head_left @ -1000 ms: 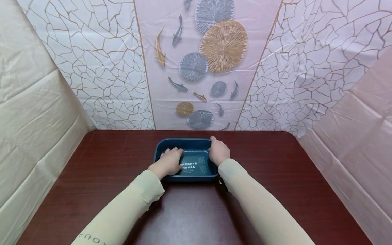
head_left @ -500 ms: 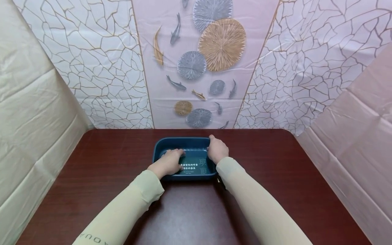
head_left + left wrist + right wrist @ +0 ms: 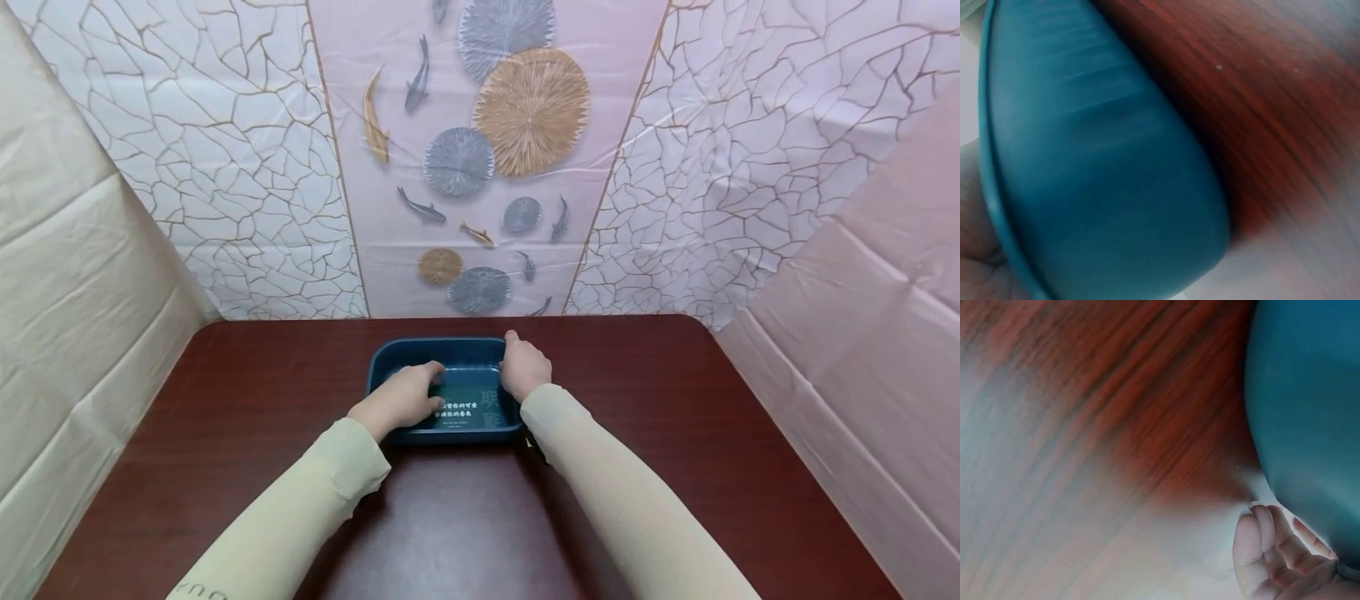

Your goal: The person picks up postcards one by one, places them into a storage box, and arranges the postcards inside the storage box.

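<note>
A dark blue plastic storage box (image 3: pixel 468 354) with white printed writing on its floor lies on the table. My left hand (image 3: pixel 401 398) reaches over its front left rim, thumb and fingers loosely spread inside and apart from each other. In the left wrist view, part of the left hand (image 3: pixel 975 237) shows behind the rim, and the box's outer wall (image 3: pixel 1116 187) fills the middle. At the right end, my right hand (image 3: pixel 527 367) grips the box's side wall with one digit up on the rim. In the right wrist view, fingers (image 3: pixel 1272 544) lie beside the outer wall.
The reddish-brown wooden table (image 3: pixel 637 433) carries the box near its back edge. A patterned cloth backdrop (image 3: pixel 480 208) hangs right behind it, with plain cloth walls (image 3: pixel 97 333) on both sides. A small dark item (image 3: pixel 531 446) shows partly beneath the right wrist.
The whole head view shifts slightly left, box and hands with it. My left hand has turned a little, and its thumb and forefinger now show more plainly. The right hand keeps its grip.
</note>
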### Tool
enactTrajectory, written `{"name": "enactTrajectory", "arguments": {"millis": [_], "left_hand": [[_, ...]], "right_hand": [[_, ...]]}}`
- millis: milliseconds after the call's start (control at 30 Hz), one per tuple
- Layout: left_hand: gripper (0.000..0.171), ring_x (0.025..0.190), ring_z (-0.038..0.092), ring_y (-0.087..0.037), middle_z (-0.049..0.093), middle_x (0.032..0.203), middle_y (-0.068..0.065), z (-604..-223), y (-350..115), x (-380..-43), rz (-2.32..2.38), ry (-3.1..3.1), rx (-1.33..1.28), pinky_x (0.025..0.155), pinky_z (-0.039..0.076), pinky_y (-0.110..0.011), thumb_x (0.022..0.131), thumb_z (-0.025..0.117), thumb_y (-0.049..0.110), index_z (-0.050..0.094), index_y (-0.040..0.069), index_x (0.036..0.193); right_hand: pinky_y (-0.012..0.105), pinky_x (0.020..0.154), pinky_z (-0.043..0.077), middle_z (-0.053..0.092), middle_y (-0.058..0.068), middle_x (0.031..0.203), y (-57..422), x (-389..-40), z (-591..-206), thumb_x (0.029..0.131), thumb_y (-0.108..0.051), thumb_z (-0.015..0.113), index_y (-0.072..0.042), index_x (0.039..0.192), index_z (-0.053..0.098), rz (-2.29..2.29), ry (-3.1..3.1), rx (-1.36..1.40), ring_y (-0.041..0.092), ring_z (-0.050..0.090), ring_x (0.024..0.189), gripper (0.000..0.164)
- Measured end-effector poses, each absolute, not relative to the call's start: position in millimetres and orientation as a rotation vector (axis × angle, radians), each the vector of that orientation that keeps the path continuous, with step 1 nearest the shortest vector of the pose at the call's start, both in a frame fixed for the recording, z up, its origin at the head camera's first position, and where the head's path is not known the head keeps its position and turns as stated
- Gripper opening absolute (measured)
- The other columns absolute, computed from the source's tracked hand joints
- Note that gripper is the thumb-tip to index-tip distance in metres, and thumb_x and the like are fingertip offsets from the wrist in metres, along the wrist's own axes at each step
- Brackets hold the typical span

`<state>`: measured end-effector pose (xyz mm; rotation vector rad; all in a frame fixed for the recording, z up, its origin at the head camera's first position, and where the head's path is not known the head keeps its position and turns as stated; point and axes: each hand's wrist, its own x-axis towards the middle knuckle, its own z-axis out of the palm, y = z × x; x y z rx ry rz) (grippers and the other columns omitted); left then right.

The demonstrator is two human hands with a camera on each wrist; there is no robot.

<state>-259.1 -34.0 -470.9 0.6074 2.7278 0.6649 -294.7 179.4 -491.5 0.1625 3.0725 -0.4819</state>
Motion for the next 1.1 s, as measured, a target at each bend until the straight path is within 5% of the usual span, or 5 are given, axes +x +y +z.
{"name": "enactTrajectory", "arguments": {"millis": [200, 333, 467, 667, 1100], "left_hand": [[0.051, 0.119, 0.054, -0.023, 0.055, 0.135, -0.01, -461.5, -43.2, -257.1, 0.71, 2.801, 0.637, 0.098, 0.045, -0.044, 0.095, 0.063, 0.027, 0.048, 0.009, 0.141], [0.054, 0.125, 0.049, -0.028, 0.05, 0.139, -0.013, -453.4, -58.1, -252.4, 0.716, 2.91, 0.701, 0.1, 0.041, -0.048, 0.095, 0.062, 0.032, 0.047, 0.006, 0.141], [0.071, 0.137, 0.029, -0.041, 0.034, 0.151, -0.017, -450.2, -82.3, -245.8, 0.52, 3.129, 0.68, 0.108, 0.021, -0.061, 0.094, 0.057, 0.049, 0.036, 0.008, 0.149], [0.102, 0.141, -0.004, -0.05, 0.009, 0.159, -0.018, -458.3, -122.9, -236.5, 0.09, 3.319, 0.49, 0.105, -0.009, -0.068, 0.081, 0.038, 0.082, 0.017, 0.016, 0.156], [0.106, 0.139, -0.005, -0.054, 0.006, 0.159, -0.02, -467.9, -147.9, -229.7, 0.162, 3.214, 0.368, 0.101, -0.016, -0.069, 0.079, 0.028, 0.087, 0.011, 0.017, 0.157]], "right_hand": [[0.043, 0.068, 0.053, 0.063, 0.01, 0.09, 185.1, -296.5, -486.3, 0.094, -0.028, 0.064, -0.007, 0.145, 0.025, -0.563, 2.999, 0.23, 0.023, 0.061, 0.069, 0.068], [0.047, 0.082, 0.051, 0.061, 0.018, 0.113, 197.6, -291.9, -474.7, 0.094, -0.042, 0.06, -0.005, 0.15, 0.013, -0.796, 2.919, 0.225, 0.03, 0.063, 0.096, 0.082], [0.052, 0.102, 0.037, 0.041, 0.023, 0.144, 218.0, -278.5, -461.6, 0.095, -0.056, 0.05, -0.004, 0.152, 0.018, -0.911, 2.983, 0.117, 0.035, 0.044, 0.128, 0.084], [0.057, 0.111, 0.017, 0.021, 0.014, 0.158, 245.7, -244.6, -469.6, 0.091, -0.071, 0.034, -0.016, 0.155, 0.021, -0.377, 3.269, -0.172, 0.037, 0.019, 0.142, 0.085], [0.063, 0.11, 0.006, 0.013, 0.012, 0.16, 228.7, -224.4, -471.5, 0.083, -0.083, 0.025, -0.026, 0.157, 0.014, -0.177, 3.238, -0.237, 0.041, 0.008, 0.144, 0.094]]}}
